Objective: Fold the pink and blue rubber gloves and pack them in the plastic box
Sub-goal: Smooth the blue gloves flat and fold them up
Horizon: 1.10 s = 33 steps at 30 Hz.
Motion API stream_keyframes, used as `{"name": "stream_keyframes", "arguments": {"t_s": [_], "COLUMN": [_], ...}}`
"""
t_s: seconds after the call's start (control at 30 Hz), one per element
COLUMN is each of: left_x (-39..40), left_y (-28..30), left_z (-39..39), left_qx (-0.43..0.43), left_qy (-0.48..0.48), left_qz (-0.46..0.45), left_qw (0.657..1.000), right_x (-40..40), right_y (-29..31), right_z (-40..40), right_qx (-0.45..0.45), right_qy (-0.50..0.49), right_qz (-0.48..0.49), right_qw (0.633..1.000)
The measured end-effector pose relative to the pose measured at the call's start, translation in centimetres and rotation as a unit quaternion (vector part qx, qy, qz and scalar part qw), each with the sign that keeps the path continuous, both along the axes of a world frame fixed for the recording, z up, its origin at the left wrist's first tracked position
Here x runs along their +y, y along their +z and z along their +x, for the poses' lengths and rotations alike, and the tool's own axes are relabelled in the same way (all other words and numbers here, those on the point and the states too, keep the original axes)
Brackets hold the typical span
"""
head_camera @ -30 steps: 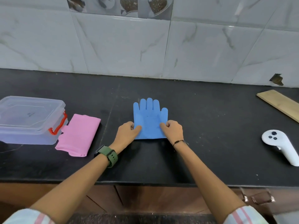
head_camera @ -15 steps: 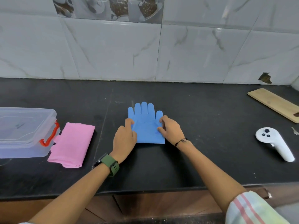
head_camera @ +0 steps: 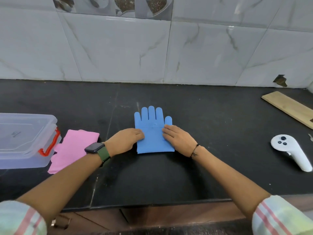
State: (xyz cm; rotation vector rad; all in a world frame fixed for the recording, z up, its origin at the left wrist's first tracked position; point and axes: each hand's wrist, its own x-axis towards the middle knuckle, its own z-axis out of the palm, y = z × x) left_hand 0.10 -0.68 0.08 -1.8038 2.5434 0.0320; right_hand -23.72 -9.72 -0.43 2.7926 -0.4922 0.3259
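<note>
Since a second ago both hands, left hand [head_camera: 126, 140] and right hand [head_camera: 177, 139], have gone from pinching the blue glove [head_camera: 153, 133] to pressing its folded cuff with flat, open fingers at mid-bench, first fold apparently set; pink glove [head_camera: 72, 148] waits folded beside the plastic box [head_camera: 25, 141].

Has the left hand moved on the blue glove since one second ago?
Yes. The left hand no longer pinches the blue glove at its left edge; its fingers now lie flat, slightly further onto it.
</note>
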Motion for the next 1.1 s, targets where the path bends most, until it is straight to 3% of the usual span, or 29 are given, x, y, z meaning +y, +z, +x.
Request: {"name": "stream_keyframes", "arguments": {"t_s": [0.13, 0.33, 0.4, 0.47, 0.6, 0.77, 0.87, 0.97, 1.1], "left_x": [0.7, 0.5, 0.5, 0.6, 0.6, 0.5, 1.1, 2.9, 7.0], "left_y": [-0.8, -0.9, -1.2, -1.8, -1.6, -0.1, 0.6, 0.4, -0.7], "left_z": [0.4, 0.7, 0.4, -0.2, -1.1, -1.7, -1.8, -2.0, -3.1], "left_qx": [0.045, 0.057, 0.08, 0.171, 0.361, 0.426, 0.469, 0.497, 0.59], "left_qy": [-0.01, 0.006, 0.021, 0.06, 0.183, 0.23, 0.254, 0.268, 0.276], "left_qz": [0.029, 0.051, 0.033, 0.002, -0.014, 0.02, 0.039, 0.048, 0.048], "left_qw": [0.999, 0.997, 0.996, 0.983, 0.915, 0.875, 0.845, 0.824, 0.757], "right_x": [-1.0, -1.9, -1.8, -1.4, -0.6, 0.1, 1.5, 3.3, 5.8], "right_y": [-0.5, 0.6, 0.4, -0.1, -0.4, 0.1, 0.5, 0.0, -1.1], "right_z": [-1.7, -0.6, -0.8, -1.1, -1.5, -0.9, 0.0, 0.3, 0.5], "right_qx": [0.151, 0.162, 0.131, 0.077, 0.021, -0.067, -0.202, -0.279, -0.34], "right_qy": [-0.049, -0.049, -0.056, -0.068, -0.095, -0.127, -0.162, -0.211, -0.235], "right_qz": [0.11, 0.156, 0.187, 0.233, 0.319, 0.354, 0.394, 0.404, 0.369], "right_qw": [0.981, 0.973, 0.972, 0.967, 0.943, 0.924, 0.882, 0.845, 0.832]}}
